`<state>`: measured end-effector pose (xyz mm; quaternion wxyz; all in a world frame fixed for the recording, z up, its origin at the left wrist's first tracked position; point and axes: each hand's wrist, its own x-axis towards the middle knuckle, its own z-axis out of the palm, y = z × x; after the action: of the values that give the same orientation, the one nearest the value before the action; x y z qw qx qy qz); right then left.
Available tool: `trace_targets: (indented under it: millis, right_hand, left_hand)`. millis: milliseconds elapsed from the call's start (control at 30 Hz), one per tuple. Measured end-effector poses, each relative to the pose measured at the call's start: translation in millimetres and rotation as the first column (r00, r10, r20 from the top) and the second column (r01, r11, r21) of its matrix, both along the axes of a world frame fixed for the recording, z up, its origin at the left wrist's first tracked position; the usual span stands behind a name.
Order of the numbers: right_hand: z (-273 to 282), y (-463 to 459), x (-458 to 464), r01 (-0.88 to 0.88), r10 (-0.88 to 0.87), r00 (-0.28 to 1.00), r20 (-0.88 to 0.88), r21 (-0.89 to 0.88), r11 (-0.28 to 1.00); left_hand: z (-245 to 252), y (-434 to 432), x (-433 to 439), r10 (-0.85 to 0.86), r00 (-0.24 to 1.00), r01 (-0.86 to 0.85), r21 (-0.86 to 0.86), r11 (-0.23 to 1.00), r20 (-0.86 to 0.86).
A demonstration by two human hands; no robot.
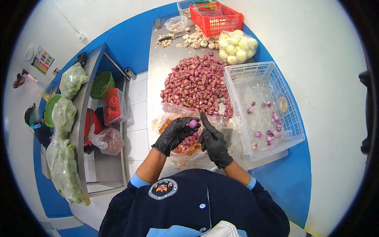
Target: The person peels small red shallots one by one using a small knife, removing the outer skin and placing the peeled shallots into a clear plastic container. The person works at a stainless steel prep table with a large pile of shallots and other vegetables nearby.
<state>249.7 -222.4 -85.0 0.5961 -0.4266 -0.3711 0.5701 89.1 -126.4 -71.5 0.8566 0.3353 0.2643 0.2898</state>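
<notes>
My left hand (pixel 174 133), in a black glove, holds a peeled purple shallot (pixel 192 124) at its fingertips. Just right of it is my right hand (pixel 214 140), also gloved in black, its index finger stretched forward. Whether that hand grips anything is hidden. Beneath both hands, an opened clear plastic bag (pixel 180 109) contains shallot skins (pixel 188 145). A large heap of unpeeled shallots (pixel 197 84) lies beyond it on the metal table (pixel 156 63). To the right, a translucent plastic crate (pixel 237 111) holds several peeled shallots (pixel 269 137).
Garlic bulbs (pixel 204 43), a knife (pixel 165 38), a red crate (pixel 207 27) and a bag of pale round vegetables (pixel 237 49) occupy the table's far end. At left, a metal shelf table (pixel 96 71) bears bagged green vegetables (pixel 63 115). Another person (pixel 41 133) is beyond it.
</notes>
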Motion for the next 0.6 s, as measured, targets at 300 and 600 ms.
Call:
trace_targets:
  millis: [300, 600]
  right_hand:
    - [-31.7, 1.7, -8.5, -0.016, -0.043, 0.981, -0.189, -0.296, 0.955]
    - [-45.6, -6.3, -23.1, -0.216, 0.176, 0.974, -0.146, -0.336, 0.917]
  left_hand:
    - [37.1, 21.2, 44.8, 0.009, 0.951, 0.086, 0.295, 0.952, -0.309]
    - [12.9, 100.2, 162.8, -0.096, 0.898, 0.389, 0.674, 0.628, -0.429]
